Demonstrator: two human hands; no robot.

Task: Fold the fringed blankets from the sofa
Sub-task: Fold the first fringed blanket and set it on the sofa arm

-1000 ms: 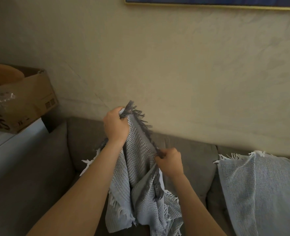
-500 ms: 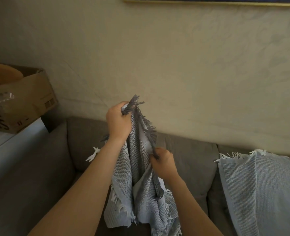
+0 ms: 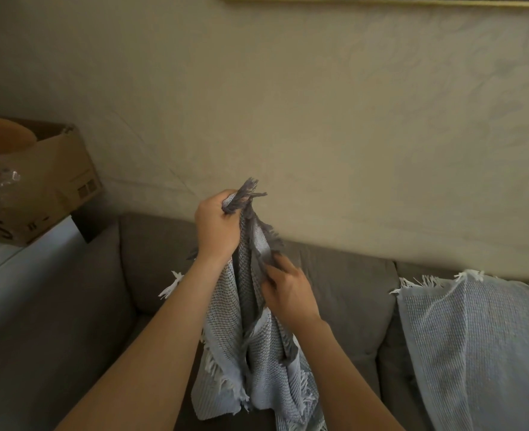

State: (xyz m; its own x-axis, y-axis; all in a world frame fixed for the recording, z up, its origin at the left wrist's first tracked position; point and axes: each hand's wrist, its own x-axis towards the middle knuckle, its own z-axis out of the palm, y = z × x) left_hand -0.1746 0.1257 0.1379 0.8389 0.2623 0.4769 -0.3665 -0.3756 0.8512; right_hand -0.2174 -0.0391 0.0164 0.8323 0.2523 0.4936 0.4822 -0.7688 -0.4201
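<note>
A grey-and-white woven blanket [image 3: 258, 353] with dark and white fringe hangs bunched in front of the grey sofa [image 3: 151, 259]. My left hand [image 3: 216, 227] grips its top corner, dark fringe sticking up past the fist. A little lower and to the right, my right hand [image 3: 286, 290] pinches the dark fringed edge. A second, light blue fringed blanket [image 3: 481, 343] is draped over the sofa's back cushion at the right.
A cardboard box [image 3: 39, 181] holding an orange object and clear plastic sits on a white surface [image 3: 14, 262] at the left, beside the sofa arm. A beige wall rises behind the sofa, with a framed picture's lower edge [image 3: 381, 0] at the top.
My right hand has slid up and left along the fringed edge, closer to my left hand. The blanket hangs narrower and more bunched. My left hand has risen slightly.
</note>
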